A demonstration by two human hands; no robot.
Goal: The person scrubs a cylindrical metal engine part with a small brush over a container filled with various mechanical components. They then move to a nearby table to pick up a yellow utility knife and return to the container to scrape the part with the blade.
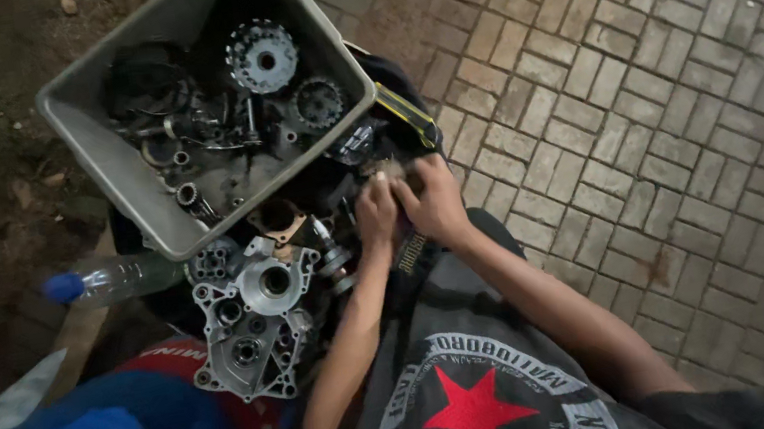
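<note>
Both grips closed together on a small part I cannot identify, left hand (pixel 376 211) and right hand (pixel 435 204) touching, just beside the grey parts tray (pixel 106 160), above the crankcase half (pixel 256 319). I judge steadiness matters: support underneath, turn slowly.

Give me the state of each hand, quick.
Left hand: curled shut on a small part; what it is cannot be told.
Right hand: curled shut, pressed against the left over the same small part, just below the grey tub.
</note>
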